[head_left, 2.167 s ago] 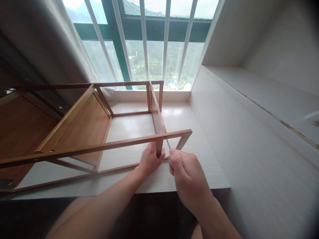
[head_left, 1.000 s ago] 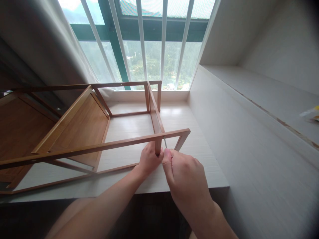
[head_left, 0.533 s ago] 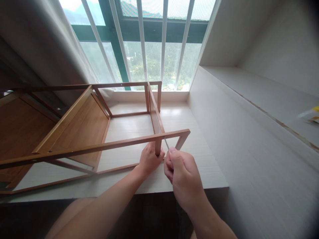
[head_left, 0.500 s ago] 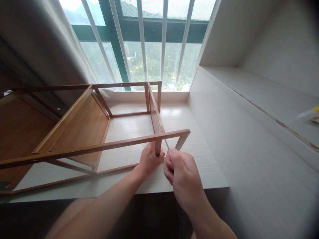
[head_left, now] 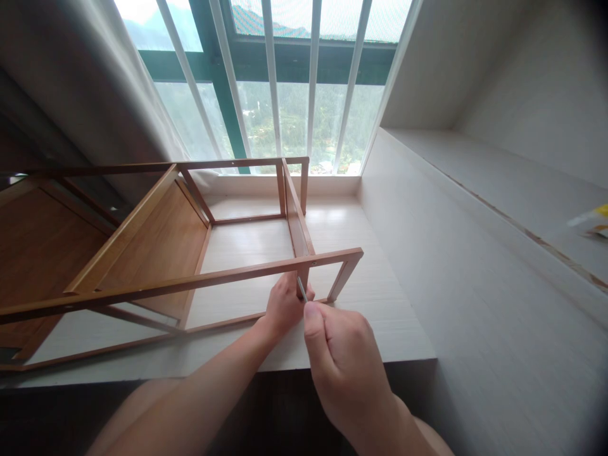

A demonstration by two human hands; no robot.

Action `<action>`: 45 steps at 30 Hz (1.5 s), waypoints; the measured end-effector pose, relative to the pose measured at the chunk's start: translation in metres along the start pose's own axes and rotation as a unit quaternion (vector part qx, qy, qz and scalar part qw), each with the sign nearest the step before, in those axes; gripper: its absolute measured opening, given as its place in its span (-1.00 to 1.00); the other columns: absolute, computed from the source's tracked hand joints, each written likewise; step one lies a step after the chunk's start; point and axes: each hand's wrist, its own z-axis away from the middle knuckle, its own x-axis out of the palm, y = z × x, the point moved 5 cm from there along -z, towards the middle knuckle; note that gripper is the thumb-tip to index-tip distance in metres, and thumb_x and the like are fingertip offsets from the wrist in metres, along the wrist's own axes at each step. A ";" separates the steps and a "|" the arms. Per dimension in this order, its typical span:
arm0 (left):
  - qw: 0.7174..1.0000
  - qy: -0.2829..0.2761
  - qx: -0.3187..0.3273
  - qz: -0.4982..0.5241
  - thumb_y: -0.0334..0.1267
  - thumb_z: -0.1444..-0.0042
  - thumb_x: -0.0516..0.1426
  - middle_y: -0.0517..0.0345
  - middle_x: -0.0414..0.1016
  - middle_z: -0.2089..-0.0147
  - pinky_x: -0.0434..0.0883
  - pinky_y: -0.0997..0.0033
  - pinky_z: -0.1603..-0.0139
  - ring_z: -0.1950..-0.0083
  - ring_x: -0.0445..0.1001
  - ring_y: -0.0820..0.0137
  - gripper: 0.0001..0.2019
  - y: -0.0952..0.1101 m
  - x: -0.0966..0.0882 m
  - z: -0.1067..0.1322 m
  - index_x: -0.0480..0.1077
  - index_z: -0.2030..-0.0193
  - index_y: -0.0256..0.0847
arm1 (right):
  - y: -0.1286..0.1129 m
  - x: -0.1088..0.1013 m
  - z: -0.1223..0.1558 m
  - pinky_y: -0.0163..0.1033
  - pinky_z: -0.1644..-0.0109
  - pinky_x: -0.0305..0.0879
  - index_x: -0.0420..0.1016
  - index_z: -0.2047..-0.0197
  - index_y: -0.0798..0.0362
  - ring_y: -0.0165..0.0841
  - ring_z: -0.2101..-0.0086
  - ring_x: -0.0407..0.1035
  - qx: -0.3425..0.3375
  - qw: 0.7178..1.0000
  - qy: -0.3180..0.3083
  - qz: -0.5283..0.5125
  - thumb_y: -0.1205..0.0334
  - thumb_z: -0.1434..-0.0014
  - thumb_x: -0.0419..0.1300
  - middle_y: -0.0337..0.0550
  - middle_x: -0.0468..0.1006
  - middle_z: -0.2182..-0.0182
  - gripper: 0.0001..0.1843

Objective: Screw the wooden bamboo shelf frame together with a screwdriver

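A brown wooden shelf frame (head_left: pixel 237 273) lies on a pale ledge (head_left: pixel 380 304). My left hand (head_left: pixel 284 304) is closed around the front end of the cross-board (head_left: pixel 297 221) near the frame's right end, below the long front rail. My right hand (head_left: pixel 342 354) is a fist, just right of the left one. From between its thumb and fingers sticks a thin metal rod (head_left: pixel 303 290), like a screwdriver or hex key shaft; its other end is hidden in the fist. The rod's tip is below the rail, away from a small dark fastener hole (head_left: pixel 313 263).
A barred window (head_left: pixel 294 114) rises behind the ledge, with a grey curtain (head_left: pixel 109 82) at the left. A white panel wall (head_left: pixel 427 234) stands on the right, topped by a shelf holding a yellow and white package (head_left: pixel 596 220). The ledge's front edge drops off into shadow.
The rod's tip has left the hole in the front rail. My right hand has moved down and slightly left with the rod. My left hand stays on the cross-board.
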 end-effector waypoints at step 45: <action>0.982 -0.162 -0.082 0.056 0.17 -0.02 0.02 0.16 0.52 0.39 0.46 0.23 0.12 0.19 0.50 0.16 -0.62 0.020 -0.132 0.156 0.42 0.39 -0.09 | 0.081 0.033 0.181 -0.39 0.57 -0.13 -0.03 0.58 0.00 -0.57 0.65 -0.11 0.204 0.937 0.058 -0.277 0.25 0.19 0.29 -0.47 0.05 0.70 -0.55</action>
